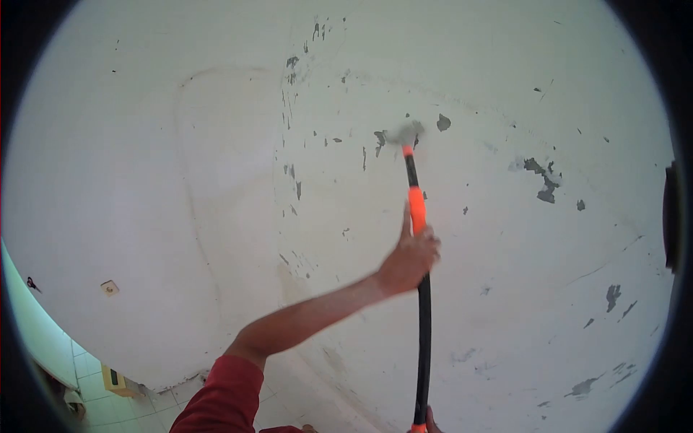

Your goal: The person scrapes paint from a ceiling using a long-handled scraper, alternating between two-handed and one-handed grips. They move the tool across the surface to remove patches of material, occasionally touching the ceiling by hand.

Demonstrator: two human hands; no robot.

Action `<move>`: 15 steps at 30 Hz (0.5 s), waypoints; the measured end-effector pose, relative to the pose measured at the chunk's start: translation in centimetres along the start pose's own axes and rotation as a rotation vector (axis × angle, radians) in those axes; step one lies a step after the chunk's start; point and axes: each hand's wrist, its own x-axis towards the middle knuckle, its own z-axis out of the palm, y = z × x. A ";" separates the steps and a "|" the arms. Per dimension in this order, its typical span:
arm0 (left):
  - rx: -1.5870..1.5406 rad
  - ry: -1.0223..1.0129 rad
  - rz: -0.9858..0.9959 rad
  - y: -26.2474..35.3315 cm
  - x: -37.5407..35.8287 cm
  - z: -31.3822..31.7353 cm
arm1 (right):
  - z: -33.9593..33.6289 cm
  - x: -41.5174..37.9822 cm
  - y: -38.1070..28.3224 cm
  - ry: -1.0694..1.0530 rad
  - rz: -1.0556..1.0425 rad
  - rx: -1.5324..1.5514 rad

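One hand [410, 258] clamped around long tool [421, 289], thumb straight along orange grip.
Black shaft, blurred metal head pressed on white wall [216, 180], flaking grey paint chips; perhaps second hand [430, 421] at bottom end, grip unclear.

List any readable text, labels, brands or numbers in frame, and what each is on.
None readable.
Tool handle: black and orange, no print visible.
Tool head: blurred, no marking legible.
Wall: only chipped paint, no writing.
Small wall fitting: too small to tell.
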 end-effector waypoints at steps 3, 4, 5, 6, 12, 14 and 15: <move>-0.240 0.049 -0.002 3.1 -0.2 0.8 | -3.3 -0.5 1.4 0.427 0.472 0.597; -0.242 0.051 0.007 2.8 0.2 0.9 | -5.0 -0.5 2.9 0.238 0.452 0.795; -0.222 0.062 0.009 2.2 0.6 0.8 | -7.0 -0.9 5.0 0.045 0.426 0.986; -0.206 0.073 0.006 1.8 0.8 0.7 | -7.5 0.8 7.0 -0.339 0.337 1.238; -0.079 0.218 0.030 -6.9 3.8 -1.0 | 1.8 4.4 -4.9 0.072 -0.010 -0.107; -0.036 0.292 0.055 -10.6 4.3 -1.4 | 4.0 6.4 -5.4 0.047 -0.156 -0.119; 0.008 0.313 0.059 -12.5 4.5 -1.9 | 5.1 7.6 -6.3 0.017 -0.107 -0.141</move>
